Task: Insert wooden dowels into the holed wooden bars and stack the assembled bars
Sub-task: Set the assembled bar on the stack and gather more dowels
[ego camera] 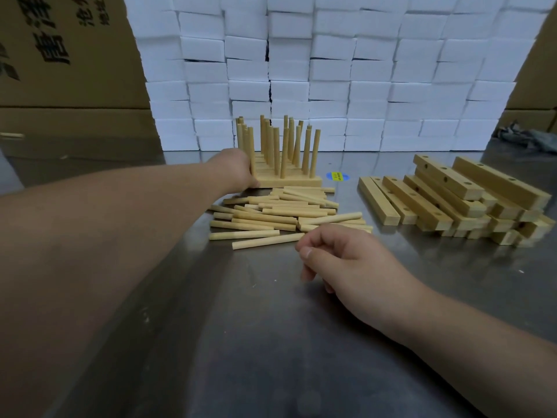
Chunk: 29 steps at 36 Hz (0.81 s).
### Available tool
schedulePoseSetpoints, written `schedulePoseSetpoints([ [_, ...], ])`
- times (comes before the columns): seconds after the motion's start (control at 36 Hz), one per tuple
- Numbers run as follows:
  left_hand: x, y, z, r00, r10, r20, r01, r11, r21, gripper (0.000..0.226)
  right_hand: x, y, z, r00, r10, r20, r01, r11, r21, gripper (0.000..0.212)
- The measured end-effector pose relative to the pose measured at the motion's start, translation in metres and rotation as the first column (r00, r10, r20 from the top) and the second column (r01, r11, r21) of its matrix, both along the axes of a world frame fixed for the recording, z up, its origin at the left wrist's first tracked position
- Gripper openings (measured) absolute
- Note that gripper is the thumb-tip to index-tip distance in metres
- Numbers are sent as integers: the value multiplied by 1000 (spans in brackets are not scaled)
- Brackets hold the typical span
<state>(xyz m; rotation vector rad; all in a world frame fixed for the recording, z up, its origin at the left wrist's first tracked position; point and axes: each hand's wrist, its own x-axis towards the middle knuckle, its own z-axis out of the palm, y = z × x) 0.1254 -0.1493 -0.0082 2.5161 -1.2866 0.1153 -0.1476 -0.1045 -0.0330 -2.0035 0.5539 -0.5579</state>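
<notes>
Two hands by pegged bars (289, 181) and dowels (280, 212)
The left hand (233, 170) has its fingers at the bars' left end, grip hidden; the right hand (346, 260) curls loosely, empty, dowels just beyond its fingertips.

**Steel table backed by a wall of white blocks**

A brushed steel table (271, 342) fills the lower view, its surface dull, faintly reflective and flecked with small white specks. Along its far edge stands a wall of white blocks (331, 70), stacked like bricks, with a dark vertical gap left of centre. Cardboard boxes (60, 86) printed with black characters rise at the far left corner, and more cardboard (539, 70) shows at the far right. A crumpled grey cloth (524, 137) lies at the far right edge. A blue-and-yellow sticker (337, 176) sits near the far edge. The light is soft and even.
</notes>
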Motion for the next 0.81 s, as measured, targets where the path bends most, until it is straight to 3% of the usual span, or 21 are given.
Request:
schedulePoseSetpoints([
  [0.31, -2, 1, -5, 998, 9, -69, -10, 1000, -25, 25, -1, 3, 4, 1000, -5, -2, 5, 1000, 3, 14],
  [0.58, -23, -2, 9, 989, 46, 141, -51, 998, 34, 32, 0, 2, 3, 1000, -9, -19, 8, 1000, -28, 13],
  [0.67, -45, -5, 20, 994, -49, 99, 55, 997, -61, 35, 0, 1, 2, 1000, -5, -19, 4, 999, -32, 14],
  [0.81, -115, -12, 34, 897, -441, 15, 441, 895, -64, 23, 2, 0, -1, 1000, -5, -20, 4, 999, -48, 14],
])
